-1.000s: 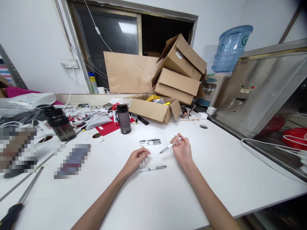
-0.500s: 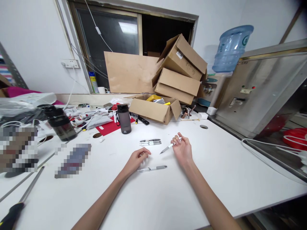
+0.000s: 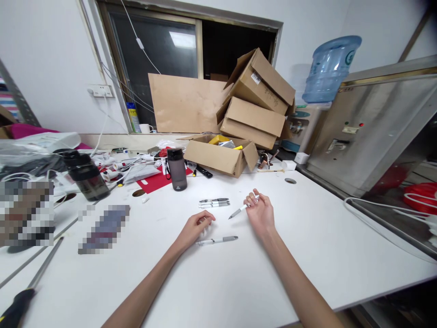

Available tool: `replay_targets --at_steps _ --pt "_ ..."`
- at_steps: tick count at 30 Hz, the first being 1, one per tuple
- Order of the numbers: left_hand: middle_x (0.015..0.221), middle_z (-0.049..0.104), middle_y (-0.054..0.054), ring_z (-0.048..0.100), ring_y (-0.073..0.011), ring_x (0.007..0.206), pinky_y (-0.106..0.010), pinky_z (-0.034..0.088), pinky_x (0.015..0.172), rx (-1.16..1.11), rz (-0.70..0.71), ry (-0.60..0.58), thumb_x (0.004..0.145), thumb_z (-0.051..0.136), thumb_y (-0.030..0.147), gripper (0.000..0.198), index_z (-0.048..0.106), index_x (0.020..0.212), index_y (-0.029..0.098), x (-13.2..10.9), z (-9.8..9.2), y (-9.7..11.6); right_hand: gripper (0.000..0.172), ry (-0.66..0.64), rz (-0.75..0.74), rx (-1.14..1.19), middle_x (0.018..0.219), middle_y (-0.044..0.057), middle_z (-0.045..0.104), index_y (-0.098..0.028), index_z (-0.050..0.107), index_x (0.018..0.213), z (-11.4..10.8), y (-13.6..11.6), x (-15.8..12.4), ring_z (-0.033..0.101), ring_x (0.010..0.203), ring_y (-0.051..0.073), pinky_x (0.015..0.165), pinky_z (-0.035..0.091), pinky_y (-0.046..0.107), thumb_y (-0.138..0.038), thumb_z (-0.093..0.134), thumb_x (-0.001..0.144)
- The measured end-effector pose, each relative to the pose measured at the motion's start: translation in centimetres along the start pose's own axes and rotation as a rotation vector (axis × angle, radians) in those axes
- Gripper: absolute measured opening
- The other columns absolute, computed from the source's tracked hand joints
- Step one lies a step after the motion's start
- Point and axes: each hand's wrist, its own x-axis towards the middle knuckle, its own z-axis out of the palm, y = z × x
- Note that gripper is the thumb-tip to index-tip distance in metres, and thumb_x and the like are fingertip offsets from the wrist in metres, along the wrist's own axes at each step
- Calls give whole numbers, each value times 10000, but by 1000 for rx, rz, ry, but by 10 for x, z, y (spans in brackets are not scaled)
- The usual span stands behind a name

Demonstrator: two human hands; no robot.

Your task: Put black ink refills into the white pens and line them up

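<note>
You seem paused, nothing shifting; your right hand (image 3: 260,213) grips 1 pen (image 3: 237,212); your left hand (image 3: 195,228) curls loosely, hold unclear.

With our right hand (image 3: 260,214) we hold 1 gray-gripped pen (image 3: 238,212), tilted, its tip toward our left, over the white tabletop (image 3: 307,214). Our left hand (image 3: 193,228) is loosely curled beside a lying pen (image 3: 221,239); whether it touches that pen we cannot tell. Farther out, we see more pens (image 3: 218,205) side by side, a dark bottle (image 3: 178,174), 1 open cardboard box (image 3: 211,157) and 1 blue water jug (image 3: 327,68).
</note>
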Motion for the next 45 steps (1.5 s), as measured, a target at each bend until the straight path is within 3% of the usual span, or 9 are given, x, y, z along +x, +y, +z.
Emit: replay_targets --at_steps 15,24,45 --pt "785 599 3 494 -143 664 -247 365 635 9 -9 -10 877 547 372 251 701 929 181 1 0 -1 100 -17 25 152 652 -54 298 -201 500 786 -2 -4 -2 339 546 115 545 398 246 -243 481 874" --pt "792 600 4 489 -141 657 -241 356 623 9 -15 -22 886 541 367 249 702 944 187 1 0 -2 206 -20 15 96 622 -52 244 -215 340 652 -2 -4 -2 295 535 122 523 369 252 -199 487 795" --pt "793 599 0 490 -144 659 -244 364 628 14 -19 -22 886 540 380 257 697 938 183 1 0 0 88 -71 46 154 648 -60 267 -207 454 774 -2 -5 -3 342 561 116 558 402 239 -220 501 847"
